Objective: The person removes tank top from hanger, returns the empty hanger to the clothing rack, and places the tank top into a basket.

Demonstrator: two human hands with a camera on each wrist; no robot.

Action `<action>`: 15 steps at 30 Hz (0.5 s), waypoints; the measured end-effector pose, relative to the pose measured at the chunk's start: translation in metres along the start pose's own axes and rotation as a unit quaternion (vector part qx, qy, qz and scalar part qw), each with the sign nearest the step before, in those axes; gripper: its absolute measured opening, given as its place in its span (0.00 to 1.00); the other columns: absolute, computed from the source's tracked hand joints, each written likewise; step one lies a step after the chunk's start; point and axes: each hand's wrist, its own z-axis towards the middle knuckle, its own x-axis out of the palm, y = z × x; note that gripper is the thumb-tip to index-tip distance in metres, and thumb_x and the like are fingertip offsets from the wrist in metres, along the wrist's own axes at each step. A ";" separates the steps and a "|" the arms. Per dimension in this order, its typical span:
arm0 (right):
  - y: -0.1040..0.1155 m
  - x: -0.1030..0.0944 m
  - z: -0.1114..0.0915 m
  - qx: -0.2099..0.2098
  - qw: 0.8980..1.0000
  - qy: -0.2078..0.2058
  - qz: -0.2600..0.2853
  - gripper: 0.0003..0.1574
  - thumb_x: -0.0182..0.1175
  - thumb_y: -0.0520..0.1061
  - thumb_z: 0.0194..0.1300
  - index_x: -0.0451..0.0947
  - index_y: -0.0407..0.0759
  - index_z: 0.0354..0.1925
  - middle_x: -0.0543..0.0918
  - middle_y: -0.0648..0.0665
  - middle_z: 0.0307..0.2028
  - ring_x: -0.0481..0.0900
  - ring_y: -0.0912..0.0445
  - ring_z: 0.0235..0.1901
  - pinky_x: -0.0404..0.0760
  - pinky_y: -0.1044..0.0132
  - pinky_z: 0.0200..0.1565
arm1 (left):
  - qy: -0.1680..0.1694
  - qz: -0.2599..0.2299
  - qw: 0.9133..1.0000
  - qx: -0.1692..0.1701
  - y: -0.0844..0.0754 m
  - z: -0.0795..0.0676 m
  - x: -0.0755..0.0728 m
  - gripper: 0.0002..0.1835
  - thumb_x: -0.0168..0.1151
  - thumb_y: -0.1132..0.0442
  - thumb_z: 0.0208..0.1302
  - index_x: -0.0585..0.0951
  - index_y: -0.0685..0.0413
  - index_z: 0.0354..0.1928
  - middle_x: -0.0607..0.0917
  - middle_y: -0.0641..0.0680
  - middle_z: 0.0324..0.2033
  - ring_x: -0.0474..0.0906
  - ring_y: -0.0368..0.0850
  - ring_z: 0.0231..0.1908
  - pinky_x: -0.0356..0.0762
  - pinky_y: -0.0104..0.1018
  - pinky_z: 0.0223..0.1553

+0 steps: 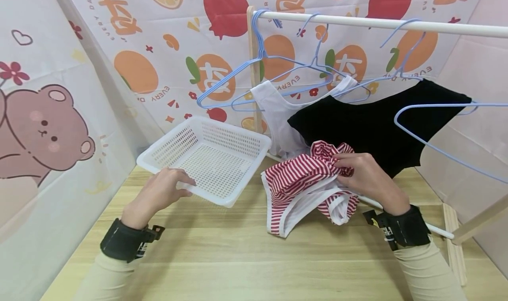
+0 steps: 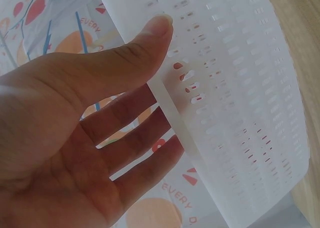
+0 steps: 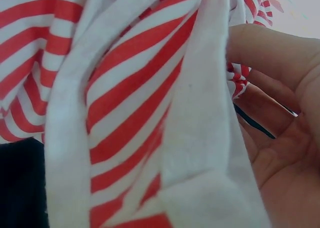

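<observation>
A white plastic basket [image 1: 234, 195] with perforated walls is tilted above the table, and nothing lies in it. My left hand [image 1: 164, 190] grips its near rim, thumb on one side of the wall and fingers on the other in the left wrist view. To the right, a crumpled red-and-white striped garment [image 1: 293, 177] with white trim hangs from my right hand [image 1: 367, 177]. Thumb and fingers pinch its bunched upper part; the right wrist view shows the striped cloth [image 3: 135, 97] close up. The fingertips are partly hidden by folds.
A white rail [image 1: 357, 22] on wooden posts carries several blue hangers [image 1: 222, 87]. A white top [image 1: 274, 111] and a black top [image 1: 369, 120] hang there behind the right hand. One blue hanger [image 1: 416, 137] juts in at right. The wooden table [image 1: 222, 257] lies below.
</observation>
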 end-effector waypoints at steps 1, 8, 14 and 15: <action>0.000 0.000 0.000 0.000 1.000 0.000 0.001 0.18 0.71 0.34 0.48 0.85 0.35 0.41 0.83 0.35 0.50 0.80 0.39 0.52 0.79 0.49 0.50 | 0.000 0.000 1.000 0.001 0.000 0.000 0.000 0.16 0.78 0.65 0.41 0.88 0.51 0.37 0.88 0.55 0.38 0.84 0.54 0.42 0.80 0.47 0.34; 0.000 0.002 -0.001 -0.003 1.000 -0.001 0.001 0.18 0.71 0.34 0.48 0.85 0.35 0.41 0.83 0.35 0.50 0.80 0.39 0.52 0.79 0.49 0.50 | 0.001 -0.001 1.000 -0.003 -0.001 0.000 -0.001 0.16 0.78 0.66 0.41 0.88 0.51 0.37 0.88 0.55 0.38 0.83 0.55 0.43 0.80 0.48 0.35; 0.000 0.000 -0.001 -0.014 1.000 -0.011 -0.007 0.18 0.71 0.35 0.48 0.85 0.35 0.41 0.83 0.35 0.49 0.80 0.39 0.52 0.79 0.49 0.50 | 0.001 -0.002 1.000 -0.005 -0.001 -0.001 -0.002 0.15 0.78 0.65 0.41 0.88 0.51 0.36 0.88 0.54 0.37 0.83 0.54 0.42 0.79 0.46 0.33; 0.000 0.000 -0.001 -0.015 1.000 -0.012 -0.008 0.18 0.71 0.36 0.48 0.85 0.35 0.41 0.83 0.35 0.49 0.80 0.39 0.52 0.79 0.49 0.50 | 0.002 -0.003 1.000 -0.006 0.000 -0.001 -0.001 0.15 0.78 0.65 0.41 0.88 0.51 0.37 0.88 0.54 0.37 0.83 0.54 0.42 0.79 0.46 0.33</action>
